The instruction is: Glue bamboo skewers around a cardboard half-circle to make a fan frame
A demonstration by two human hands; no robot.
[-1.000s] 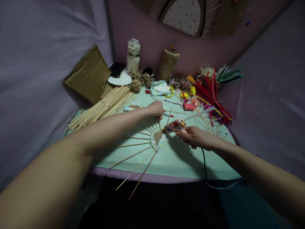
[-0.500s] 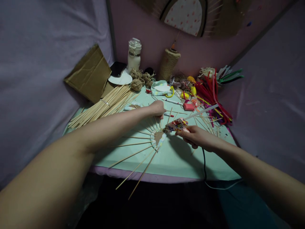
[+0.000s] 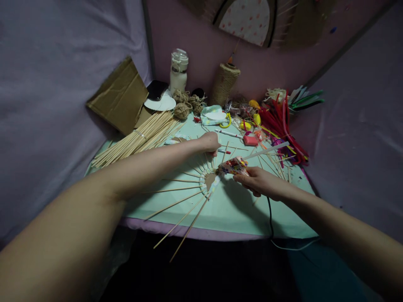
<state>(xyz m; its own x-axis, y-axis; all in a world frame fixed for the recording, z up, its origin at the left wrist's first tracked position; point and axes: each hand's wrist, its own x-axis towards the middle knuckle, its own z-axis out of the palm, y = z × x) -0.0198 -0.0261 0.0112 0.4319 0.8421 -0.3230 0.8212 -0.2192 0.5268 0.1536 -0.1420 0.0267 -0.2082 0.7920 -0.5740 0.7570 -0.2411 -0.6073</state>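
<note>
My right hand is wrapped round a hot glue gun with a colourful patterned body. A long translucent glue stick sticks out of its back. The gun's nozzle points at the rim of a small cardboard piece edged with pale patterned fabric. Thin wooden sticks fan out from that rim like rays. At the far side, my left hand is closed, pinching what looks like one of these wooden sticks by the rim. Its fingertips are partly hidden behind the hand.
A bundle of wooden sticks lies at left by folded cardboard. Behind stand a white bottle, twine balls and a twine spool. Yellow-handled scissors, a marker and red pipe cleaners lie farther back. A cord hangs off the front edge.
Both hands stay almost in place, and the glue gun remains at the rim. The free end of the glue stick sits slightly lower. The whole view has shifted a little.
</note>
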